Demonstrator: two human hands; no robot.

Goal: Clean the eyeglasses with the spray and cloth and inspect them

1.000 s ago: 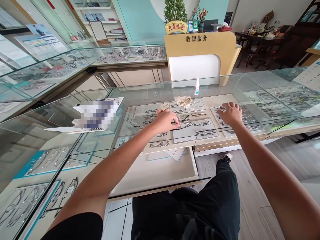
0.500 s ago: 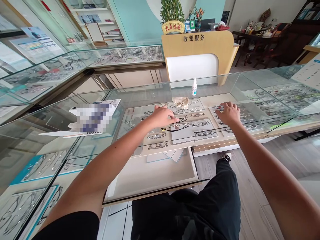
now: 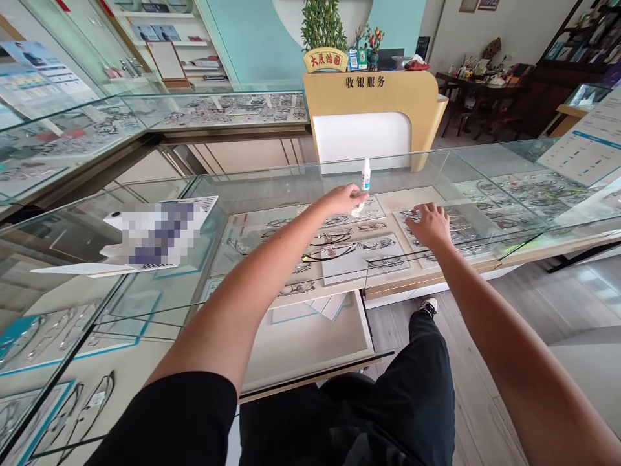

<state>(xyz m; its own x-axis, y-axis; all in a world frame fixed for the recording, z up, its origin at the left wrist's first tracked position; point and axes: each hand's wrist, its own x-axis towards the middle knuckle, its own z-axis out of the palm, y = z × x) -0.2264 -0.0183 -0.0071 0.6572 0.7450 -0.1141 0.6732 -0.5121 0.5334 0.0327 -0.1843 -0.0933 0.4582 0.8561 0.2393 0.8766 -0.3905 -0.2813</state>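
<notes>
My left hand (image 3: 345, 198) reaches over the glass counter with its fingers closed on a light beige cloth (image 3: 358, 211), mostly hidden beneath it. Right by those fingertips stands a small white spray bottle (image 3: 365, 176). My right hand (image 3: 431, 225) rests on the glass top (image 3: 431, 169), fingers spread and holding nothing. Between the hands and closer to me lies a dark pair of eyeglasses (image 3: 334, 252) with yellowish temple tips. More frames sit in the case, including one on a white board (image 3: 383, 244).
A pulled-out drawer (image 3: 315, 343) with flat boards inside is in front of my lap. A white folded display card (image 3: 155, 236) stands on the left glass. Further display cases (image 3: 233, 109) and a wooden cashier desk (image 3: 369, 97) are beyond. A printed sign (image 3: 585, 145) stands at right.
My left hand has moved forward and right, from above the dark eyeglasses to the cloth, closing on it. My right hand stays on the glass. The view has shifted slightly.
</notes>
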